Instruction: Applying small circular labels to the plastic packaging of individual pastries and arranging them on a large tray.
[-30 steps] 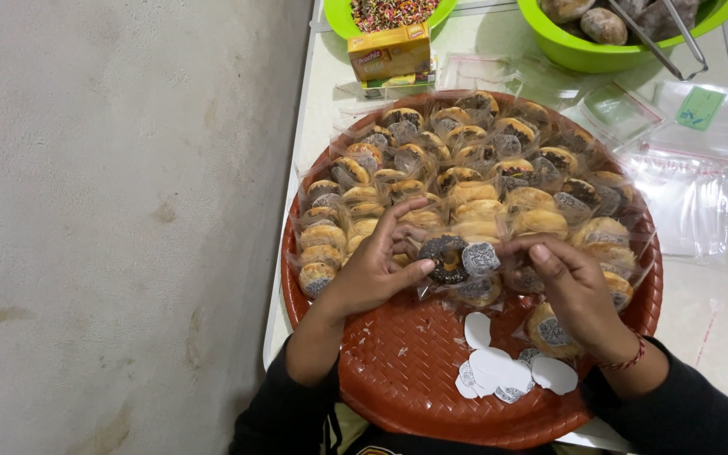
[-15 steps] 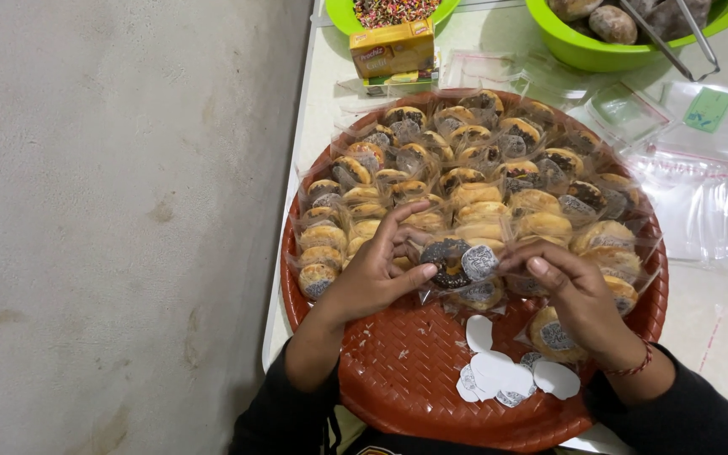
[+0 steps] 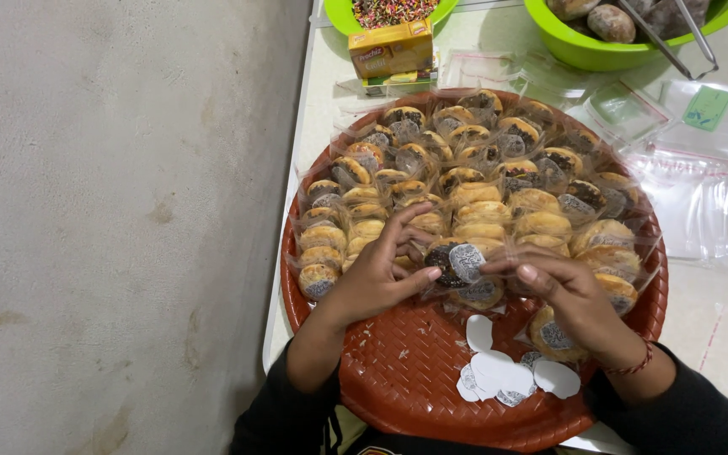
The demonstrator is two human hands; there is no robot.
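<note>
Hands: left hand (image 3: 377, 274) and right hand (image 3: 568, 291) both pinch one wrapped pastry (image 3: 458, 261) with round sticker, over red woven tray (image 3: 406, 379), white sticker pile (image 3: 507, 371) near.

tray (image 3: 414, 396): red-brown, woven | pastries (image 3: 499, 211): golden, dark-topped | stickers (image 3: 499, 371): white | bowls (image 3: 583, 50): green | box (image 3: 391, 49): yellow

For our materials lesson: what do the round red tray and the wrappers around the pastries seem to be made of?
Round red tray: probably moulded plastic, with a basket-weave texture and slight sheen. Wrappers: thin clear plastic film, since the pastries show through and its crinkles catch glints. Both hands, left hand and right hand, pinch one.
</note>
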